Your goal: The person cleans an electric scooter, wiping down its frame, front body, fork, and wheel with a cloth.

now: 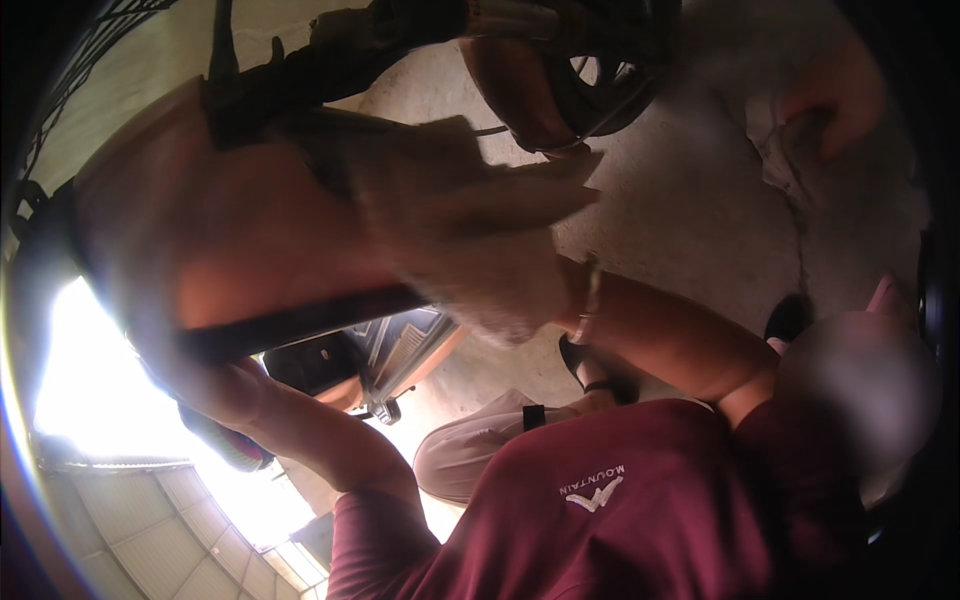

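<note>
A grey-brown cloth (465, 217), blurred and with pointed loose ends, lies against an orange-brown body panel (255, 217) of what looks like a scooter or motorcycle. My right hand (566, 292), with a bracelet at the wrist, reaches into the cloth and holds it; the fingers are hidden by its folds. My left hand (199, 386) is blurred by glare, close to the black lower edge (300, 326) of the panel. Its fingers cannot be made out. Above the cloth are dark handlebar parts (337, 60), an orange-brown mudguard (517, 90) and a black wheel (615, 105).
A vehicle part with a black seat-like surface (315, 364) and ridged footboard (409, 345) shows below the panel. The concrete floor (690, 210) has a long crack. Black sandals (611, 386) and a dark shoe (789, 315) stand on it. Corrugated sheeting (150, 510) is at lower left.
</note>
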The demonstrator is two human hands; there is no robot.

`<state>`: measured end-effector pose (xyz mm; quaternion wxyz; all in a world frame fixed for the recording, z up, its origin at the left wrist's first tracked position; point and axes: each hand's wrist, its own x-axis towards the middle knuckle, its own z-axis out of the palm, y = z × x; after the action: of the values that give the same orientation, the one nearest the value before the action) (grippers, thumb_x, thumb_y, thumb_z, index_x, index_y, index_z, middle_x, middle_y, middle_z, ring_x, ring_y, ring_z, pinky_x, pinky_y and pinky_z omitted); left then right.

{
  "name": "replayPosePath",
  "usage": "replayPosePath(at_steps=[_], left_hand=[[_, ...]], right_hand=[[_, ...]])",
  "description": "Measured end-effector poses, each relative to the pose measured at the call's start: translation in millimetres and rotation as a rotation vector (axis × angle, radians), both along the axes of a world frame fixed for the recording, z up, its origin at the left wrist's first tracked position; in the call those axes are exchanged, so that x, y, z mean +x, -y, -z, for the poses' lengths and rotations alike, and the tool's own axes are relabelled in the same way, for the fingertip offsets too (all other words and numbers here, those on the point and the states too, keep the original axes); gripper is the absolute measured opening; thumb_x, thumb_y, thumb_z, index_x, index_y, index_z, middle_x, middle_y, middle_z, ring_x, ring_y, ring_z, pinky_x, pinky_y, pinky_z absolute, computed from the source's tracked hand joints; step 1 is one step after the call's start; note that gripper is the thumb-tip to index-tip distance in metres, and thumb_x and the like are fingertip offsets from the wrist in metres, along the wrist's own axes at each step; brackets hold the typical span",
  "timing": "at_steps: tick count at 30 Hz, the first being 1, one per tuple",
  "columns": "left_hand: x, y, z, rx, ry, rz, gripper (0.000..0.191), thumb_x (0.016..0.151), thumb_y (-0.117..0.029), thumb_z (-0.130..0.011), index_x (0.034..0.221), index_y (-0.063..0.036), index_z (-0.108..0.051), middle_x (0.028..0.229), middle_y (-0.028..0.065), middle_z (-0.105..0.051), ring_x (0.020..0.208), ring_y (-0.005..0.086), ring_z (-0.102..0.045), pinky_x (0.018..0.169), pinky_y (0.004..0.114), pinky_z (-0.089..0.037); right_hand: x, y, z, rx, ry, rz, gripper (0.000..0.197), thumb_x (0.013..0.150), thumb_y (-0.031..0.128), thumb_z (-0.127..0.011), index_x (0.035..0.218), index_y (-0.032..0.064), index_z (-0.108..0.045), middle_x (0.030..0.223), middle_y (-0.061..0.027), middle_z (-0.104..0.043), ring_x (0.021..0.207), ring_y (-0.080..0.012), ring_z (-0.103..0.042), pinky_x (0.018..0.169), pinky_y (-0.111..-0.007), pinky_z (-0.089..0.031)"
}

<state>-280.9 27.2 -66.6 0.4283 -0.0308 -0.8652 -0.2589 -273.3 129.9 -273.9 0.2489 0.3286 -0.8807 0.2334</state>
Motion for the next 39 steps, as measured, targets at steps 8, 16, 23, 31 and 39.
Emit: replayPosePath(at_steps=[8, 16, 23, 31, 39], left_hand=[[-2.7, -3.0, 4.6, -0.052, 0.027, -0.034, 0.049, 0.081, -0.035, -0.049, 0.111, 0.0034, -0.048, 0.096, 0.0131, -0.056, 0.087, 0.0189, -0.054, 0.074, 0.030, -0.042], [-7.4, -8.8, -0.1, -0.082, 0.042, -0.031, 0.052, 0.080, -0.036, -0.049, 0.112, 0.0038, -0.046, 0.097, 0.0136, -0.056, 0.088, 0.0191, -0.053, 0.075, 0.030, -0.041], [-6.5, -14.6, -0.4, -0.086, 0.051, -0.039, 0.054, 0.079, -0.037, -0.049, 0.114, 0.0042, -0.045, 0.097, 0.0140, -0.055, 0.088, 0.0193, -0.053, 0.075, 0.030, -0.041], [-2.1, -13.0, 3.0, -0.069, 0.047, -0.053, 0.057, 0.079, -0.038, -0.049, 0.115, 0.0046, -0.043, 0.098, 0.0145, -0.054, 0.089, 0.0196, -0.053, 0.076, 0.030, -0.041], [0.6, -15.6, 6.1, -0.067, 0.053, -0.067, 0.059, 0.078, -0.040, -0.049, 0.116, 0.0050, -0.042, 0.099, 0.0150, -0.054, 0.090, 0.0198, -0.052, 0.077, 0.030, -0.040]], right_hand=[[-12.2, 31.3, 15.2, -0.051, 0.025, -0.028, 0.007, 0.074, 0.009, -0.054, 0.072, 0.0026, -0.052, 0.067, -0.0126, -0.057, 0.060, -0.0206, -0.057, 0.054, -0.031, -0.045], [0.2, 23.9, 27.2, -0.036, 0.058, -0.011, 0.006, 0.074, 0.009, -0.054, 0.075, 0.0031, -0.053, 0.069, -0.0121, -0.058, 0.062, -0.0212, -0.057, 0.057, -0.031, -0.046], [-5.4, 11.7, 40.7, -0.055, 0.103, -0.047, 0.006, 0.074, 0.009, -0.053, 0.076, 0.0036, -0.053, 0.070, -0.0118, -0.058, 0.063, -0.0216, -0.057, 0.058, -0.031, -0.046], [-26.1, 24.5, 41.4, -0.086, 0.106, -0.101, 0.006, 0.074, 0.009, -0.053, 0.079, 0.0042, -0.054, 0.072, -0.0113, -0.058, 0.065, -0.0222, -0.057, 0.060, -0.032, -0.046], [-77.3, 38.3, 51.3, -0.097, 0.154, -0.158, 0.008, 0.074, 0.009, -0.053, 0.081, 0.0048, -0.054, 0.073, -0.0109, -0.058, 0.066, -0.0227, -0.057, 0.062, -0.032, -0.046]])
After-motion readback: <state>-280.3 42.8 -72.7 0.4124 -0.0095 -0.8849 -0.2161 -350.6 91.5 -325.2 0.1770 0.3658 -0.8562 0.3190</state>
